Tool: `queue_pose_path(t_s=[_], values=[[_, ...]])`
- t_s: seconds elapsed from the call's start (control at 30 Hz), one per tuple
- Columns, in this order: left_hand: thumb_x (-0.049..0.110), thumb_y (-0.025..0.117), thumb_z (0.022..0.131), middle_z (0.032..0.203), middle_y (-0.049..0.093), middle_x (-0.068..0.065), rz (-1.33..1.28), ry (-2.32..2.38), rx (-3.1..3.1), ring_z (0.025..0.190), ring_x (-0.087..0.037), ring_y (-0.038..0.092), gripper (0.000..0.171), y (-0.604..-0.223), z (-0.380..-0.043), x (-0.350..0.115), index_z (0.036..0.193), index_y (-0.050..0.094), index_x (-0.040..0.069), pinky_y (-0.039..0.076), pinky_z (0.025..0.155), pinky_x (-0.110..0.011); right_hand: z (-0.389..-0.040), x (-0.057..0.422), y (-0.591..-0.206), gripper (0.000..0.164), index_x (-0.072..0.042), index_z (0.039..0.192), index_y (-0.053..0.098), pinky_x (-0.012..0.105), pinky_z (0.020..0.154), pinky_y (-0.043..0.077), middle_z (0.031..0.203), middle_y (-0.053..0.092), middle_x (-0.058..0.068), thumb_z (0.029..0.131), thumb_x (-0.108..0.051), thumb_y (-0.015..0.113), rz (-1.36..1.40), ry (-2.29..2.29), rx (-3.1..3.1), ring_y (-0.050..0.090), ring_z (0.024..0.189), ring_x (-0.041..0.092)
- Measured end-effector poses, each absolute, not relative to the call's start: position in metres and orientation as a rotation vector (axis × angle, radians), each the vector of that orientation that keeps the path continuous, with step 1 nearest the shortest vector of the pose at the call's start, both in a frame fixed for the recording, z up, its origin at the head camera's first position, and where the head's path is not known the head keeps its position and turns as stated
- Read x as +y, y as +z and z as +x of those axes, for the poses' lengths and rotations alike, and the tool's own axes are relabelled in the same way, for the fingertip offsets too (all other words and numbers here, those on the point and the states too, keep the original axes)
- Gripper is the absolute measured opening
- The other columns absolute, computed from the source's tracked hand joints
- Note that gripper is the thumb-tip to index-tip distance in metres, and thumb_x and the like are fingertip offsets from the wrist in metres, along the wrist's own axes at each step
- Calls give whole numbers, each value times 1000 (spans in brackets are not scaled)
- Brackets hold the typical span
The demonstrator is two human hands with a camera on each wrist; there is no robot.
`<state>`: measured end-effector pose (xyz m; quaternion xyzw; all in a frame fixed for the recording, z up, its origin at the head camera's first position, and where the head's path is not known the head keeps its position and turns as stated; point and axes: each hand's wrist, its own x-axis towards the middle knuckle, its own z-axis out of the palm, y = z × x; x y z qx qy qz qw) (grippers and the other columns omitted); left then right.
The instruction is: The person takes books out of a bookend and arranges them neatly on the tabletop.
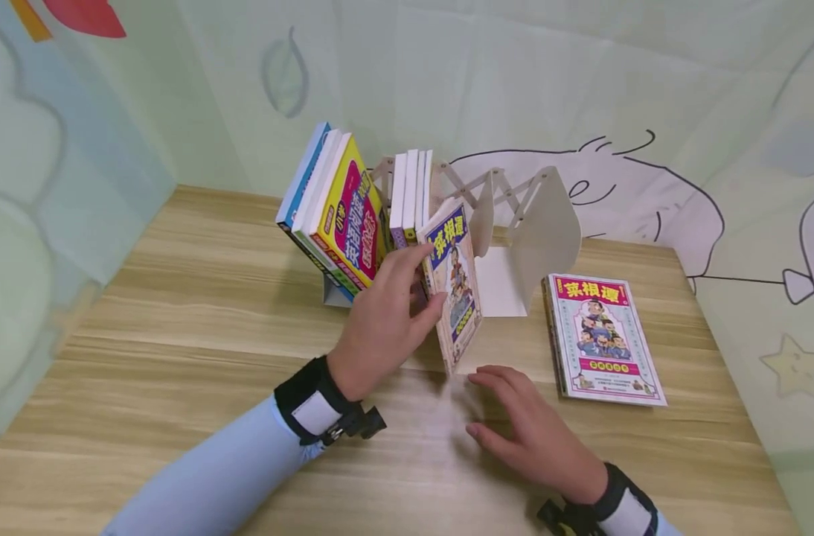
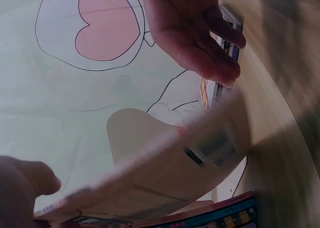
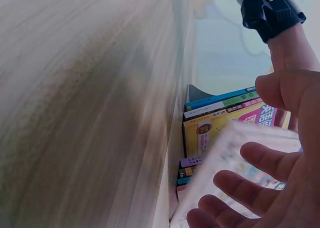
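My left hand (image 1: 388,316) pinches a thin comic-covered book (image 1: 457,279) by its left edge, the thumb on the front cover. The book stands tilted in front of an expanding bookend rack (image 1: 547,223), its lower corner close over the table. In the left wrist view the back of this book (image 2: 165,173) shows a blurred dark patch. My right hand (image 1: 537,432) is held to the lower right of the book, fingers loosely spread, with nothing in it. The right wrist view has those spread fingers (image 3: 250,193) overlapping the blurred pale cover (image 3: 225,158).
Larger books with a yellow front one (image 1: 353,223) lean left in the rack's left section. Several slim books (image 1: 410,193) stand upright beside them. A pink-bordered book (image 1: 604,342) lies flat at the right of the wooden table (image 1: 179,372). A printed cloth wall (image 1: 393,74) stands behind.
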<state>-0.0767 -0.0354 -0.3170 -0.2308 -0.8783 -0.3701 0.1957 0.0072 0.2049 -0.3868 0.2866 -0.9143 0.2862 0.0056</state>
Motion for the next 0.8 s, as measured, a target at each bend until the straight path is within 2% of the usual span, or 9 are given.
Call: queue_pose_path(t_s=[0.17, 0.3, 0.57, 0.73, 0.8], values=[[3, 66, 93, 136, 54, -17, -596, -1105, -2462, 99, -20, 68, 52, -322, -78, -37, 142, 47, 2, 58, 75, -17, 6, 205, -388, 62, -13, 140, 52, 47, 109, 44, 140, 52, 8, 87, -35, 76, 877, 906, -2884, 49, 132, 23], [0, 64, 93, 133, 56, -16, -575, -1183, -2403, 103, -21, 69, 49, -324, -76, -41, 140, 51, 2, 58, 79, -19, 6, 204, -388, 61, -14, 140, 52, 47, 109, 44, 140, 53, 7, 87, -35, 76, 852, 917, -2896, 49, 132, 23], [-2, 64, 91, 126, 61, -17, -733, -1239, -2211, 95, -19, 67, 42, -320, -63, -49, 133, 56, 0, 59, 78, -21, 4, 207, -388, 57, -12, 137, 53, 42, 109, 43, 137, 54, 1, 88, -30, 76, 749, 918, -2889, 49, 130, 20], [-4, 68, 89, 123, 62, -16, -866, -1215, -2164, 103, -21, 66, 42, -315, -48, -52, 129, 56, -1, 58, 80, -19, -6, 214, -382, 70, -7, 145, 41, 46, 103, 49, 142, 50, 10, 88, -25, 77, 698, 1002, -2876, 50, 129, 24], [-4, 70, 88, 122, 62, -16, -917, -1218, -2153, 105, -22, 66, 43, -314, -41, -52, 128, 55, 0, 58, 81, -19, -10, 217, -377, 79, -8, 151, 33, 48, 101, 51, 144, 48, 14, 87, -22, 78, 647, 1064, -2852, 50, 129, 27]])
